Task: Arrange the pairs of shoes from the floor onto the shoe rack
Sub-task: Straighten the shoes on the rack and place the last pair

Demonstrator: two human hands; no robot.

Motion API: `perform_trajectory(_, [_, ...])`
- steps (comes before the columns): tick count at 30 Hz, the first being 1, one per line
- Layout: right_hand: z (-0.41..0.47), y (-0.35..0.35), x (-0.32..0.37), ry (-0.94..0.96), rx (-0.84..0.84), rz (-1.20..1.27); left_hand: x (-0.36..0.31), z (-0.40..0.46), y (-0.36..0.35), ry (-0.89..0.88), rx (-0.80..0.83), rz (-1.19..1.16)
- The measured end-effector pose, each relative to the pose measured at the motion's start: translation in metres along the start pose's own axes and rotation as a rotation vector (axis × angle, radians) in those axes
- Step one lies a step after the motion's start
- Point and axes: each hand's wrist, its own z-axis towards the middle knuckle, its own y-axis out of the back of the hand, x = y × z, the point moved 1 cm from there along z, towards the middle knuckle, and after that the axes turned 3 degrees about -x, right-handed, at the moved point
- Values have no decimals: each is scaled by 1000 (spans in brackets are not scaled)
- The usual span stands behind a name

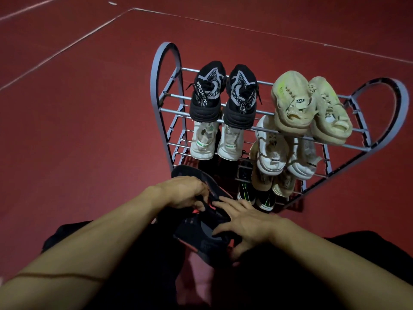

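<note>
A grey metal shoe rack [172, 111] stands on the red floor in front of me. Its top tier holds a black pair [221, 95] and a beige pair [308, 108]. Below sit white pairs [214, 142], and lower down a beige pair [270, 182] and a black pair with green stripes [257, 195]. My left hand [185, 193] grips one black shoe with red trim [196, 175] by its opening. My right hand [245, 222] holds a second black and red shoe [199, 236] close to my body. Both shoes are below the rack's front edge.
Red floor [89, 108] with white painted lines spreads to the left and behind the rack. My dark-clothed legs [335, 276] fill the bottom of the view. The rack's curved end frames [388, 104] rise on both sides.
</note>
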Motion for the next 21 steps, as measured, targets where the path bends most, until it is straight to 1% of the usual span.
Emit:
perform_trajectory(4, [3, 3, 1, 30, -23, -46, 8, 0, -1, 7, -2, -57])
perform_trajectory(11, [-1, 4, -3, -12, 8, -31, 18, -2, 1, 43, -15, -148])
perform_trajectory(13, [0, 3, -3, -26, -6, 8, 20, -2, 2, 48, -26, -180])
perform_trajectory(17, [0, 7, -4, -69, -100, 124, 29, -5, 5, 93, -34, -285])
perform_trajectory(21, [-2, 12, -3, -87, -196, 229, 37, -7, 3, 122, -68, -337])
